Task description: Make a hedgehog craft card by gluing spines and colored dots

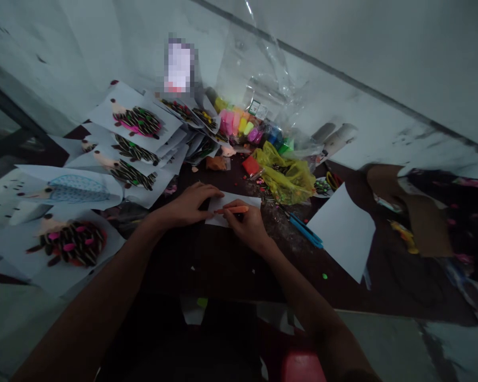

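A small white sheet of paper (239,200) lies on the dark table (223,260) in front of me. My left hand (189,204) presses flat on its left part, fingers spread. My right hand (247,223) grips an orange pen (233,210), which lies almost level with its tip pointing left over the sheet. Both forearms reach in from the bottom of the view.
Several sheets with seed-covered hedgehog pictures (137,121) lie fanned at the left. Coloured clay packs (242,126), a yellow plastic bag (287,175), a blue pen (306,231), a blank white sheet (344,231) and clear wrapping (258,69) sit behind and right. A wall runs behind.
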Motion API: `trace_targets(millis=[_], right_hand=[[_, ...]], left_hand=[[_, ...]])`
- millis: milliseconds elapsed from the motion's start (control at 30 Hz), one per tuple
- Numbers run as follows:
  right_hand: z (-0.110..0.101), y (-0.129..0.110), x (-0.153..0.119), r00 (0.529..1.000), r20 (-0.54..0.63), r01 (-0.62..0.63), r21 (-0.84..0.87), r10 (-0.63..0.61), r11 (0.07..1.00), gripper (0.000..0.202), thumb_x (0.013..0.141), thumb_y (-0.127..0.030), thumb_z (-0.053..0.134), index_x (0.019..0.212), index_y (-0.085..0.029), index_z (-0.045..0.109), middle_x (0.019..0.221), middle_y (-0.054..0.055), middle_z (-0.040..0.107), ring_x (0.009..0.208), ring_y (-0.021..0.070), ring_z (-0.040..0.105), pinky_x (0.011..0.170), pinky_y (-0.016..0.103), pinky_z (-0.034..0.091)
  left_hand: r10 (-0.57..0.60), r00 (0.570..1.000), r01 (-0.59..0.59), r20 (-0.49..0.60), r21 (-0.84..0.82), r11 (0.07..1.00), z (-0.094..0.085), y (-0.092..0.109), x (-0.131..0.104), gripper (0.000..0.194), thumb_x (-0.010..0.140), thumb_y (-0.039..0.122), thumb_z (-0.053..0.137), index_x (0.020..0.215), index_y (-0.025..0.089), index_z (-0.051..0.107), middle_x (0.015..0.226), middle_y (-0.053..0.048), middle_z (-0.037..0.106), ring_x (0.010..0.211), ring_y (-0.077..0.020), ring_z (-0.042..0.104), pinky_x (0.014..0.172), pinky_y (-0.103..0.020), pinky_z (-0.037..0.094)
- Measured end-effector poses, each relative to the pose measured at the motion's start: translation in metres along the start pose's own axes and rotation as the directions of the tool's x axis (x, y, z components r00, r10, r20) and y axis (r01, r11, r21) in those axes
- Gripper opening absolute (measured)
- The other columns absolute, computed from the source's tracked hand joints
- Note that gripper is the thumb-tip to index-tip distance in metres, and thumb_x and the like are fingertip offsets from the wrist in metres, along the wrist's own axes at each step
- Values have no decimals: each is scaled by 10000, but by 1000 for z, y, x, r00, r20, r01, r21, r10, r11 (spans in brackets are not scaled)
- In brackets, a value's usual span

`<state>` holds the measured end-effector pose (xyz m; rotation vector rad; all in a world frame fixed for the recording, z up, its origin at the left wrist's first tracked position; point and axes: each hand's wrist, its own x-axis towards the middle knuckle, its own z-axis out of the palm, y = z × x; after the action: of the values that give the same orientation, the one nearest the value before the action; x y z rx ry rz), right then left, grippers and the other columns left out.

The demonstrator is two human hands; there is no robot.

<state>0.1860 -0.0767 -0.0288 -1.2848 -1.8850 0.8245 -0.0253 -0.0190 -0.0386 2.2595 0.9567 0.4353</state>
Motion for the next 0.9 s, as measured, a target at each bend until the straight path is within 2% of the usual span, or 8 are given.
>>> trace_targets(millis=[200, 400, 900], right_hand=[[-5, -1, -1, 1000, -8, 1, -44, -1, 999, 188, 939, -254, 619, 848, -187, 770, 827, 38, 739, 634, 122, 617, 601, 244, 458], [0, 1, 0, 1000, -21, 0, -10, -1, 1000, 195, 947, -272, 606, 872, -190, 766, 853, 41, 745, 604, 113, 605, 579, 241, 457], [-3, -1, 0, 1000, -20, 9, -46, -10, 999, 184, 939, -247, 609, 835, -190, 750, 834, 42, 749, 640, 126, 633, 603, 245, 476]], left_hand=[[6, 1000, -6, -5, 0, 1000, 1, -2, 0, 514, 817, 248, 660, 1326, 197, 612, 1398, -106, 620, 1286, -308, 532, 1126, -463, 372], [6, 1000, -6, -11, 1, 1000, 1, -2, 0, 510, 816, 233, 651, 1324, 197, 613, 1401, -106, 621, 1285, -309, 531, 1125, -470, 372], [20, 1000, -20, -15, 6, 1000, 1, -2, 0, 496, 831, 258, 653, 1323, 211, 621, 1387, -96, 625, 1274, -306, 541, 1117, -464, 386]])
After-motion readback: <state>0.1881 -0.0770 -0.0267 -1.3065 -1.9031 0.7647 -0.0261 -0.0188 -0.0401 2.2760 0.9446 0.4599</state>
